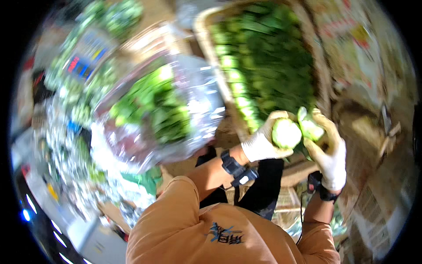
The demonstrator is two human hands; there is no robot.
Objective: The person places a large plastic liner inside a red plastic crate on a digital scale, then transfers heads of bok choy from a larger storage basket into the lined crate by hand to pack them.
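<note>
My left hand (264,141), in a pale glove, grips a leafy green vegetable head by its sides, its round whitish-green cut base (286,133) facing up. Just to the right, my gloved right hand (331,155) has its fingers around a loose leaf with a pale stalk end (311,129). The two pieces nearly touch; whether they are still joined underneath is hidden. Both hands are over the near end of a rectangular basket (201,28). Packed inside are dark leafy greens (280,66), with a row of pale stalk ends (235,79) along the left side.
A round tub lined with clear plastic (201,132) stands left of the basket, holding leafy greens (158,105). Beyond it are a device with a lit display (82,64), probably a scale, and blurred bagged green vegetables (122,16). Printed sheets or sacks (356,46) lie at right.
</note>
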